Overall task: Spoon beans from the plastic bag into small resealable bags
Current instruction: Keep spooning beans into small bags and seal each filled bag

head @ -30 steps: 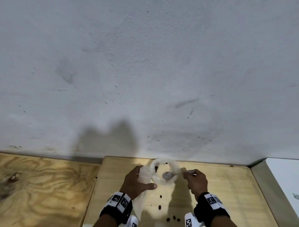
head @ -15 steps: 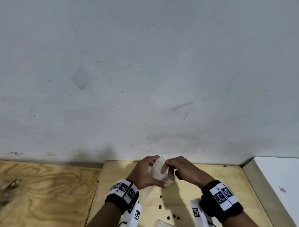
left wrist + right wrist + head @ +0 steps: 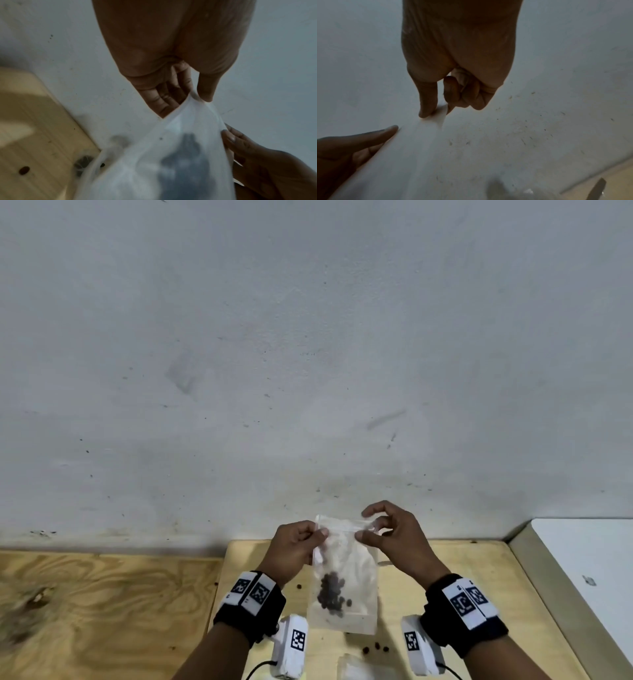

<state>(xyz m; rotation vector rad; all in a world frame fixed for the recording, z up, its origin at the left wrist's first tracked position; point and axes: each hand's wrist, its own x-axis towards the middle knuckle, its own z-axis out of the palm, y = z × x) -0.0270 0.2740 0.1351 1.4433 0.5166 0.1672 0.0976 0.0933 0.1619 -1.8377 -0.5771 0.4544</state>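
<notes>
A small clear resealable bag [image 3: 346,570] hangs upright above the light wooden board [image 3: 462,570], with a clump of dark beans [image 3: 330,594] near its bottom. My left hand [image 3: 294,549] pinches the bag's top left corner. My right hand [image 3: 394,534] pinches the top right of the seal strip between thumb and fingers. In the left wrist view the bag [image 3: 171,155] fills the lower middle, blurred, with the beans [image 3: 187,162] a dark patch. In the right wrist view thumb and forefinger pinch the bag's edge [image 3: 436,116]. The large plastic bag and the spoon are not in view.
Loose beans [image 3: 375,647] lie scattered on the board below the bag, one more [image 3: 299,586] left of it. A white plastic piece [image 3: 356,667] shows at the bottom edge. A grey wall [image 3: 308,371] rises just behind. A plywood surface [image 3: 102,611] lies left, a white surface [image 3: 589,559] right.
The spoon and the round bag opening are gone from view. Both hands have raised the small bag and now hold its top edge stretched flat between them.
</notes>
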